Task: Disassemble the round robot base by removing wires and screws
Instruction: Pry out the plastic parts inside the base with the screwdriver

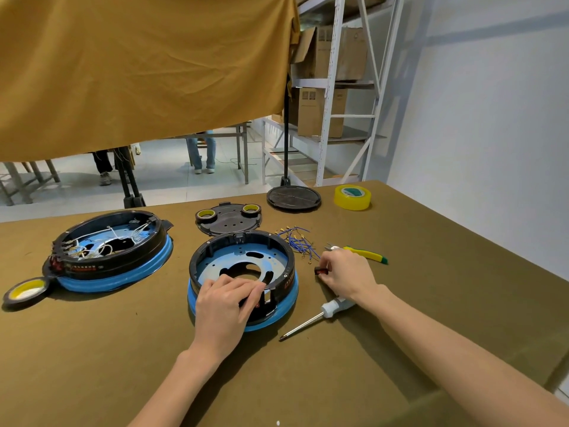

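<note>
A round black robot base with a blue rubber skirt (278, 298) sits on the olive cloth-covered counter (92, 349). The left hand (226, 306) lies over its near rim, grip curled onto the rim's black wall. Just right of the base, the right hand (346, 274) pinches a small red-and-black switch (321, 270) against the counter.
</note>
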Available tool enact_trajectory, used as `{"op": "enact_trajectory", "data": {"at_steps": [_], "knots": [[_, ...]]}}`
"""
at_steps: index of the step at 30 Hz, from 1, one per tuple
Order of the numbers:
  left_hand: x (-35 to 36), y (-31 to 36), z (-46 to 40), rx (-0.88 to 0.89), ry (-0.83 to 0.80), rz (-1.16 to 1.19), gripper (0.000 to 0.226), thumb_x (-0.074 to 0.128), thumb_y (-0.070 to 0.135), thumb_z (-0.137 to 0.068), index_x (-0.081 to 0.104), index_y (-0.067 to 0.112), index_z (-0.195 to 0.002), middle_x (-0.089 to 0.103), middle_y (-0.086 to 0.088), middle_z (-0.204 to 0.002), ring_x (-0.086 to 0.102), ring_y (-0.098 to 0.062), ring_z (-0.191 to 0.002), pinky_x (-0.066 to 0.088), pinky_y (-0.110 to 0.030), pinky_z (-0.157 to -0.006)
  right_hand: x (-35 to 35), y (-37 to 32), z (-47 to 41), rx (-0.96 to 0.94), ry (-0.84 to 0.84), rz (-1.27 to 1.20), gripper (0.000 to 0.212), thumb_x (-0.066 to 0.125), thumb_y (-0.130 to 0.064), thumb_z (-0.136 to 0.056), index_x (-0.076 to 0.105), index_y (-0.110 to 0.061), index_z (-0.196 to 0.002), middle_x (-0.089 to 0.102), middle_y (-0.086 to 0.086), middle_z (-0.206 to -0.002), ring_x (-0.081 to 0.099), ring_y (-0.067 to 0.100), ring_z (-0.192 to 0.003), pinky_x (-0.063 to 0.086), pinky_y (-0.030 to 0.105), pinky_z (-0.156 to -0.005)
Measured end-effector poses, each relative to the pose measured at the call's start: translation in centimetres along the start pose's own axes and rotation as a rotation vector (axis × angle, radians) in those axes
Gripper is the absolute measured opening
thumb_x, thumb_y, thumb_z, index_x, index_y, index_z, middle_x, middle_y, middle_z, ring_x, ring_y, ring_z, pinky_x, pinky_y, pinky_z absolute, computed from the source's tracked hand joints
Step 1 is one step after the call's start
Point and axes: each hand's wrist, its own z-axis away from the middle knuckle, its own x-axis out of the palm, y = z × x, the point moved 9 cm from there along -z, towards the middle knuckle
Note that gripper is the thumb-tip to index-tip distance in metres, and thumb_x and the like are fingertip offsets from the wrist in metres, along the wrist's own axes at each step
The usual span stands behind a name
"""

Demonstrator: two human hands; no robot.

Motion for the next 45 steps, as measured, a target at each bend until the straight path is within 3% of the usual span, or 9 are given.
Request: {"op": "enact_trajectory", "data": {"at_steps": [7,10,14,20,23,27,33,41,45], "knots": [[0.3,-0.2,0.1,0.003,-0.033,0.0,0.029,0.057,0.041,-0.095,0.081,0.028,-0.104,0.079,0.013,-0.095,0.065,-0.008,-0.087,0.04,-0.029,-0.074,0.8,0.8,-0.1,0.106,-0.03,-0.099,0.026,0.068,-0.033,-0.09,0.063,-0.026,-0.115,0.063,-0.006,-0.112,0.063,0.018,-0.099,0.054,0.033,-0.074],[0.4,-0.3,0.0,-0.009,-0.06,0.008,0.032,0.053,0.045,-0.102,0.08,0.029,-0.105,0.078,0.015,-0.097,0.062,-0.003,-0.089,0.04,-0.028,-0.077,0.6,-0.3,2.3,-0.028,0.0,-0.185,0.018,0.062,-0.042,-0.094,0.062,-0.026,-0.103,0.058,-0.009,-0.097,0.059,0.013,-0.089,0.048,0.029,-0.073],[0.3,-0.2,0.0,-0.019,-0.13,0.041,0.041,0.046,0.052,-0.101,0.078,0.03,-0.112,0.076,0.016,-0.104,0.059,0.001,-0.095,0.039,-0.025,-0.083,1.8,-2.0,5.5,-0.217,-0.078,-0.101,0.041,0.036,-0.06,-0.101,0.059,-0.028,-0.089,0.054,-0.011,-0.089,0.046,0.008,-0.083,0.04,0.029,-0.081],[-0.4,-1.9,0.6,-0.066,-0.211,0.141,0.033,0.07,0.039,-0.096,0.07,0.03,-0.128,0.068,0.021,-0.116,0.05,0.005,-0.112,0.029,-0.013,-0.101,0.4,-2.4,6.9,-0.197,0.012,-0.102,0.062,0.023,-0.071,-0.098,0.053,-0.028,-0.064,0.052,-0.011,-0.064,0.047,0.006,-0.062,0.041,0.028,-0.062],[-0.5,-2.0,0.8,-0.064,-0.228,0.134,0.033,0.069,0.037,-0.095,0.07,0.031,-0.127,0.069,0.02,-0.116,0.052,0.001,-0.113,0.028,-0.014,-0.102,-1.0,-1.5,7.3,-0.082,0.11,-0.28,0.07,0.02,-0.075,-0.095,0.05,-0.026,-0.054,0.05,-0.007,-0.054,0.048,0.007,-0.055,0.032,0.021,-0.053],[-0.5,-1.8,0.6,-0.069,-0.23,0.126,0.036,0.059,0.046,-0.094,0.07,0.032,-0.125,0.069,0.021,-0.114,0.053,0.0,-0.11,0.027,-0.013,-0.101,-1.3,-2.6,7.0,0.028,0.114,-0.349,0.083,0.02,-0.083,-0.089,0.056,-0.016,-0.055,0.053,0.0,-0.052,0.051,0.014,-0.056,0.043,0.031,-0.057],[-0.4,-2.0,0.6,-0.077,-0.225,0.142,0.039,0.05,0.059,-0.092,0.067,0.038,-0.12,0.063,0.028,-0.107,0.047,0.009,-0.11,0.029,-0.012,-0.097,-0.9,-5.2,5.7,0.105,0.139,-0.155,0.069,0.032,-0.067,-0.091,0.05,-0.017,-0.046,0.04,-0.002,-0.042,0.042,0.011,-0.045,0.025,0.025,-0.048],[-0.2,-2.1,0.7,-0.075,-0.237,0.159,0.036,0.051,0.056,-0.093,0.066,0.038,-0.12,0.062,0.03,-0.108,0.046,0.01,-0.112,0.025,-0.011,-0.098,0.2,-4.0,5.5,0.207,0.127,-0.123,0.057,0.048,-0.05,-0.095,0.045,-0.019,-0.047,0.047,-0.001,-0.046,0.048,0.014,-0.05,0.025,0.027,-0.049],[-0.1,-2.1,0.8,-0.074,-0.233,0.16,0.038,0.051,0.058,-0.093,0.066,0.038,-0.121,0.061,0.031,-0.111,0.046,0.011,-0.112,0.024,-0.01,-0.1,0.8,-3.9,5.6,0.213,0.092,-0.095,0.057,0.045,-0.051,-0.095,0.047,-0.018,-0.049,0.05,-0.002,-0.049,0.053,0.016,-0.056,0.039,0.029,-0.054]]}}
